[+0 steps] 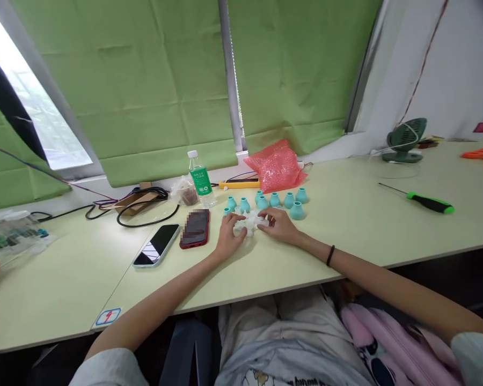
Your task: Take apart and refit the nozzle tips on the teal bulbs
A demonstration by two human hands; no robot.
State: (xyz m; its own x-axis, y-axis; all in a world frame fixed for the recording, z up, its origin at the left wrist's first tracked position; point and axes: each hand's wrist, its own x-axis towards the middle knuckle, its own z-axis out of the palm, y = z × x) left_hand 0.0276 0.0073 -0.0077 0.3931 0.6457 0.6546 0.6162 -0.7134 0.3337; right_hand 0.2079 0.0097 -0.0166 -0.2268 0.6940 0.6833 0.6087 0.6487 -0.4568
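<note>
Pale-green table (358,220) beneath green blinds (145,80)

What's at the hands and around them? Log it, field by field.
Left hand: at the small white pieces, grip unclear
Right hand: at the same white pieces, grip unclear
Beyond hands: teal vase-shaped pieces
Left of hands: two phones, lying flat
Further back: green-labelled bottle, red bubble-wrap bag
Far right: screwdriver, green fan

Head view, forward-down across table (346,220)
</note>
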